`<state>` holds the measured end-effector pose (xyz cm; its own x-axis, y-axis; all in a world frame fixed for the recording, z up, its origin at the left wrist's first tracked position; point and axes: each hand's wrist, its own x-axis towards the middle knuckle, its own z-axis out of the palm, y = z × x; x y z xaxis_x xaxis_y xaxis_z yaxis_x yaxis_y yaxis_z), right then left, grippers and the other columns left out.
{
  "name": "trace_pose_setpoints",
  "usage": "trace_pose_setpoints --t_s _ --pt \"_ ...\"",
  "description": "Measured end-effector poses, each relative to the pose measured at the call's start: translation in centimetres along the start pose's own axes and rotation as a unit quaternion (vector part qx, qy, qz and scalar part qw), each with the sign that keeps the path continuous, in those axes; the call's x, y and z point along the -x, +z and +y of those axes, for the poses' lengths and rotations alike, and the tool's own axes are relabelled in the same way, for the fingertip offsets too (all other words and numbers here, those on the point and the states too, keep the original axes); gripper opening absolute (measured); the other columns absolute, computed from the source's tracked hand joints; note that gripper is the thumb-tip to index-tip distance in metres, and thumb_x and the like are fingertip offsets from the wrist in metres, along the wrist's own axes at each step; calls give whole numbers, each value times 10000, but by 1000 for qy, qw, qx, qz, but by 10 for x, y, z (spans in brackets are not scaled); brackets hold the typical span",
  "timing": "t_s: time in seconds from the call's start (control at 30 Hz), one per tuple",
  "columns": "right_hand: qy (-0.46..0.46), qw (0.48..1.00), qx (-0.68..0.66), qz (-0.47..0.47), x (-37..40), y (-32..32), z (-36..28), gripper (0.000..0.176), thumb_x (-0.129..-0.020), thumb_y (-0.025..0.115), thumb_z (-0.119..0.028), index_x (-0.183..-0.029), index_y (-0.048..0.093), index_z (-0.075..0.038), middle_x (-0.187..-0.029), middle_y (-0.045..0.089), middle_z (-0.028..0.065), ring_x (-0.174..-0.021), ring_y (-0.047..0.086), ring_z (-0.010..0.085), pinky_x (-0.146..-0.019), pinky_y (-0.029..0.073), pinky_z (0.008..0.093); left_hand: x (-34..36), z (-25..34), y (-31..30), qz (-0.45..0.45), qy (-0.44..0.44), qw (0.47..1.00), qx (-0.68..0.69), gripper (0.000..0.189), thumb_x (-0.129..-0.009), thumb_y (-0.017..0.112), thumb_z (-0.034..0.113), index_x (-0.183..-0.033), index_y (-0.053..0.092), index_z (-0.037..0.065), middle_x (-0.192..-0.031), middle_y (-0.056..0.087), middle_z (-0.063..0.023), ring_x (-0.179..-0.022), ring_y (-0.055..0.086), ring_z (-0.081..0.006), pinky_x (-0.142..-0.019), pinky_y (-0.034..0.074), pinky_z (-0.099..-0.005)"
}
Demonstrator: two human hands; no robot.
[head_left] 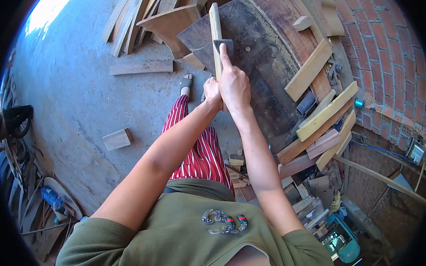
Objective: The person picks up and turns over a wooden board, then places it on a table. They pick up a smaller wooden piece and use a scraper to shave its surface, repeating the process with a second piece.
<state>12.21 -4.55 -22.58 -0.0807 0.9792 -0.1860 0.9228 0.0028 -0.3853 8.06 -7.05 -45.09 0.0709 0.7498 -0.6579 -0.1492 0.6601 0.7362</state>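
A long, thin stick of pale yellow wood [215, 27] is near the top middle of the frame, lying along the edge of a wide, dark, dusty table [262, 79]. The table is perhaps there to hold up the stick. The left hand [212, 90] is curled tight round the near end of the stick, maybe so it can't slip. The right hand [235, 84] is just beside it, fingers bent, with one long finger out straight on a small, flat, dark grey piece [229, 43]. That finger seems to press the piece onto the wood. I can't tell what the bent fingers hold, because they are hidden.

Right of the hands, a flat tan wooden board [308, 69] lies near the table's far side. Lower down on the right, a long, bright yellow wooden board [328, 112] rests in a pile, perhaps to be within reach. At the upper left, a flat brown wooden plank [141, 67] lies on the grey floor [80, 100]. A red brick wall [388, 52] fills the upper right.
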Motion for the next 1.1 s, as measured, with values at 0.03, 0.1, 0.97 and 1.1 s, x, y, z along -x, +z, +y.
trace_pose_setpoints --t_s 0.03,0.1,0.97,1.1 --pt "4 1000 3 -6 -2 -1 0 676 -875 538 -34 -1501 311 -154 -836 644 258 -782 668 406 -697 527 505 16 21 1 41 0 998 -42 368 -1025 290 229 -1063 580 6 -1002 623 -178 -928 637 -315 -760 503 -444" --pt "7 1000 -10 -16 31 -1 4 654 -880 518 -23 -1494 332 -152 -831 641 263 -798 666 424 -694 520 514 41 56 5 80 -1 994 -79 363 -1024 291 225 -1067 579 9 -1001 624 -177 -927 637 -312 -751 506 -439" --pt "18 999 -30 3 76 14 19 622 -889 508 -92 -1479 368 -226 -775 622 196 -690 671 386 -634 556 490 24 35 7 95 -90 965 226 355 -1012 322 220 -1022 585 -17 -955 620 -167 -827 625 -283 -736 506 -423" --pt "1 1000 9 25 26 6 9 619 -886 513 -97 -1476 373 -223 -764 623 191 -695 673 386 -621 556 482 35 42 3 79 -5 995 -54 351 -1011 334 237 -1045 577 -15 -991 615 -203 -867 617 -308 -785 489 -485"
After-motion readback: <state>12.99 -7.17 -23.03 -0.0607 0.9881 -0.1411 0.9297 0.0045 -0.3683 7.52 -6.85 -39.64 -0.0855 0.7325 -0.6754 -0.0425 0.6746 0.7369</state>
